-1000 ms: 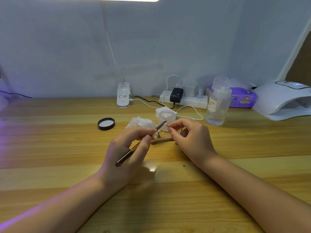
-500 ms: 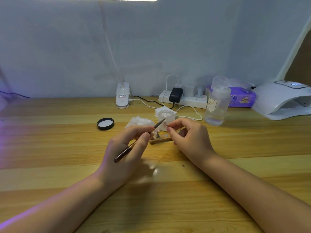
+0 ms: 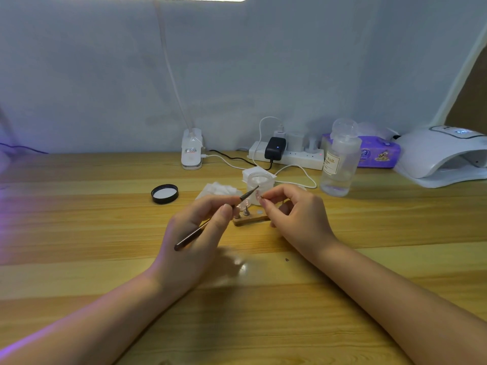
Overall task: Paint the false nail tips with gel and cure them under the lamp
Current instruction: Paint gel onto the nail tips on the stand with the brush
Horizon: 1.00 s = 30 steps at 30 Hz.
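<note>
My left hand (image 3: 196, 233) grips a thin dark gel brush (image 3: 210, 222) like a pen, its tip raised toward the small clear gel jar (image 3: 259, 183). My right hand (image 3: 295, 217) pinches a small nail tip on its stand pin (image 3: 262, 198) between thumb and forefinger, close to the brush tip. Below the fingers lies a small wooden holder (image 3: 250, 219) with two more pins standing in it. The white curing lamp (image 3: 445, 154) sits at the far right, its display lit.
A black jar lid (image 3: 164, 193) lies left of the hands, white wipes (image 3: 218, 189) behind them. A clear liquid bottle (image 3: 340, 164), a purple tissue pack (image 3: 379, 154), a power strip (image 3: 287, 154) with cables and a white desk-lamp base (image 3: 192, 151) stand along the back wall.
The brush tip has lifted slightly toward the jar; both hands stay almost where they were.
</note>
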Available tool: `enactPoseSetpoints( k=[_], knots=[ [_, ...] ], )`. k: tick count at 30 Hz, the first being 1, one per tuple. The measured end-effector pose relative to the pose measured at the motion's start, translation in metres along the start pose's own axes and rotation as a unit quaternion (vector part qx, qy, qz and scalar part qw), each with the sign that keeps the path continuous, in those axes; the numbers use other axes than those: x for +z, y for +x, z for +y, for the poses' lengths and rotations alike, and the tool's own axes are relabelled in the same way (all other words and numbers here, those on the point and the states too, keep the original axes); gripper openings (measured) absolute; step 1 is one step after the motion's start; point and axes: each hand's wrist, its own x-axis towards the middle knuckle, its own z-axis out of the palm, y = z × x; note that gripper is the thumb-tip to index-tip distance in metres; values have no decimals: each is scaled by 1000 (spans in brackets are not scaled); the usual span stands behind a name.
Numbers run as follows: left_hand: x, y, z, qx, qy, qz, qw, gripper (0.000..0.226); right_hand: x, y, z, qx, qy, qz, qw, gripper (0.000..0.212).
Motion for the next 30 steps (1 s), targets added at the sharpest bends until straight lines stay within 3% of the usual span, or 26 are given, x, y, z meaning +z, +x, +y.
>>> enactPoseSetpoints(
  k=[30],
  knots=[
    [-1, 2, -2, -13, -69, 19, 997, 23, -1, 0, -1, 30, 35, -14, 999, 13]
  ],
)
